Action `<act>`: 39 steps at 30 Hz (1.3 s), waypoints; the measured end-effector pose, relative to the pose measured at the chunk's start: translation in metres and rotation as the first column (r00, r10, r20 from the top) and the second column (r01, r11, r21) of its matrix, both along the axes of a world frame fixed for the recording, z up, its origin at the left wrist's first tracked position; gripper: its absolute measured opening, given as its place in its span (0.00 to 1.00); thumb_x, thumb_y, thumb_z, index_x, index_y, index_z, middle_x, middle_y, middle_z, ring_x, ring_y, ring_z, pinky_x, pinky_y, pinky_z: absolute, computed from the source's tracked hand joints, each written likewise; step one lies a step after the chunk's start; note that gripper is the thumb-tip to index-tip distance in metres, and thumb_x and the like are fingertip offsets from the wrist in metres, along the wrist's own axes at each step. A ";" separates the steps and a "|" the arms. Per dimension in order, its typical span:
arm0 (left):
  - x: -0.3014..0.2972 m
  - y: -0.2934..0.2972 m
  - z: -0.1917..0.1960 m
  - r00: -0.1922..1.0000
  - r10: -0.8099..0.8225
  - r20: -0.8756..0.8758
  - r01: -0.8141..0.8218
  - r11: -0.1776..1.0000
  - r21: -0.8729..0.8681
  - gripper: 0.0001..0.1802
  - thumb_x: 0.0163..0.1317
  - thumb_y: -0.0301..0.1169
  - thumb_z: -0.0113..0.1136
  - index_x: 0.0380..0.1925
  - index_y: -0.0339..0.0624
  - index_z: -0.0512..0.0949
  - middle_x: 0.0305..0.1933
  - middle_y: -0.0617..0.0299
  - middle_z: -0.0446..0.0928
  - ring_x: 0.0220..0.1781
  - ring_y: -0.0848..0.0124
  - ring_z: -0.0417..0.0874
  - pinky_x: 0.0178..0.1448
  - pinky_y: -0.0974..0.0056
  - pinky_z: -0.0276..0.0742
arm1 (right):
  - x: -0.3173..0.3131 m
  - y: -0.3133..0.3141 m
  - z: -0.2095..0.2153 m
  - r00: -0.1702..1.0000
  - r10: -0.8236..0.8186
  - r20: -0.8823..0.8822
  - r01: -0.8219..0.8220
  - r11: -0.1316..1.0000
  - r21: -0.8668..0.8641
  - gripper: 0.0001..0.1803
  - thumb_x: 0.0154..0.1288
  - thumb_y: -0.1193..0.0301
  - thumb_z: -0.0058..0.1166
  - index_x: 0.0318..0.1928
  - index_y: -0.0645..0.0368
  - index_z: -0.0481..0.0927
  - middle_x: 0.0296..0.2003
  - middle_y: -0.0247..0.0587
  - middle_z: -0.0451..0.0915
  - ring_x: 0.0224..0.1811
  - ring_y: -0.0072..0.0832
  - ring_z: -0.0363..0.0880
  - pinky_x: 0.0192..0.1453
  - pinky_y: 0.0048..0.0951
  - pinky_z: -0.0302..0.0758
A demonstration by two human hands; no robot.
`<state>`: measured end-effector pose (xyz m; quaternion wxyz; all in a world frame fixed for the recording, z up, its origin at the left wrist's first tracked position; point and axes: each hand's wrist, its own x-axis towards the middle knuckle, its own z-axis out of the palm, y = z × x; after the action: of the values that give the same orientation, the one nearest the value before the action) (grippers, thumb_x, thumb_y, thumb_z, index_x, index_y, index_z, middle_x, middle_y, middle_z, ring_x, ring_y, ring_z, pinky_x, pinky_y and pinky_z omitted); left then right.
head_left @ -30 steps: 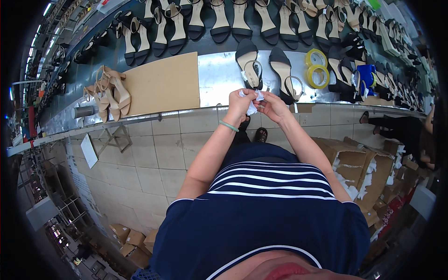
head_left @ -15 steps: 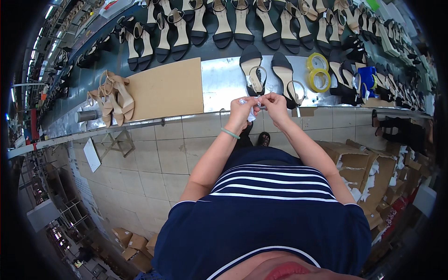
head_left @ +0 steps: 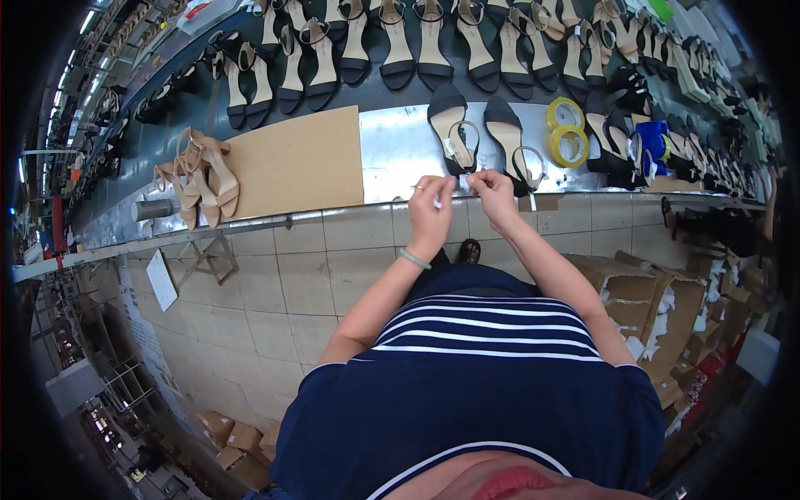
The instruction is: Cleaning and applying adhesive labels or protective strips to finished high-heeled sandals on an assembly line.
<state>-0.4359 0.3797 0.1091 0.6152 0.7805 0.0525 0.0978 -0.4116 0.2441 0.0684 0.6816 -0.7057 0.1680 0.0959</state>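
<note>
Pale square floor tiles [head_left: 275, 283] fill the middle left of the frame, as I view it from the head camera, and above them a long shiny metal workbench [head_left: 392, 158] runs across the upper half. Along the top edge I see a row of black and beige ankle-strap sandals [head_left: 400, 42] on a darker shelf. Flattened brown cardboard boxes [head_left: 658, 300] lie at the right, by the wearer's side. On the bench, left of centre, lies a flat rectangular sheet of brown cardboard [head_left: 296, 162]; just left of it stands a cluster of tan high-heeled sandals [head_left: 200, 179]. At upper centre a pair of black open-toe sandals with beige insoles [head_left: 475, 133] rests on the metal, toes away from me. Right of the pair lie two yellow tape rolls [head_left: 565, 133], one overlapping the other.

Both forearms rise from the lower centre. My left hand [head_left: 432, 204] and my right hand [head_left: 493, 187] meet over the bench's near edge, just below the black pair. Each hand has its fingertips closed in a pinch on a small white paper tag [head_left: 463, 185], which is held between the two hands; its exact shape is too small to tell. A pale green bangle [head_left: 413, 258] circles the left wrist.
</note>
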 end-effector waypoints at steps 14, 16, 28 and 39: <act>0.019 0.005 -0.016 0.740 -0.402 -0.539 -0.174 0.659 -0.732 0.15 0.57 0.22 0.59 0.46 0.30 0.76 0.34 0.56 0.80 0.31 0.72 0.80 0.33 0.68 0.78 | 0.003 -0.010 0.005 0.943 0.033 -0.332 0.074 0.950 0.302 0.05 0.56 0.70 0.59 0.32 0.58 0.81 0.25 0.28 0.77 0.27 0.16 0.70 0.31 0.19 0.60; 0.018 0.007 -0.025 0.716 -0.460 -0.526 -0.194 0.592 -0.782 0.16 0.59 0.22 0.57 0.48 0.31 0.75 0.35 0.57 0.80 0.33 0.72 0.80 0.35 0.68 0.78 | 0.002 -0.009 0.002 0.943 0.038 -0.330 0.072 0.947 0.313 0.05 0.57 0.70 0.60 0.32 0.57 0.81 0.24 0.27 0.76 0.27 0.15 0.69 0.31 0.19 0.61; 0.020 0.017 -0.037 0.655 -0.653 -0.381 -0.171 0.362 -0.916 0.15 0.62 0.25 0.53 0.49 0.35 0.71 0.34 0.62 0.76 0.35 0.74 0.78 0.41 0.68 0.76 | 0.007 -0.004 0.034 0.889 0.087 -0.450 0.043 0.961 0.272 0.09 0.57 0.66 0.61 0.34 0.57 0.79 0.26 0.31 0.77 0.31 0.20 0.76 0.36 0.27 0.71; 0.022 0.024 -0.042 0.594 -0.671 -0.443 -0.149 0.450 -0.881 0.07 0.62 0.30 0.55 0.36 0.37 0.75 0.30 0.63 0.76 0.32 0.75 0.77 0.38 0.71 0.74 | 0.011 0.002 0.027 0.909 0.028 -0.415 0.113 0.944 0.310 0.05 0.54 0.73 0.61 0.31 0.60 0.81 0.25 0.35 0.80 0.27 0.23 0.76 0.36 0.29 0.70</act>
<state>-0.4138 0.4041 0.0671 0.8386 0.3260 0.2056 -0.3849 -0.4005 0.2461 0.0953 0.7399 -0.5424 0.3058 0.2546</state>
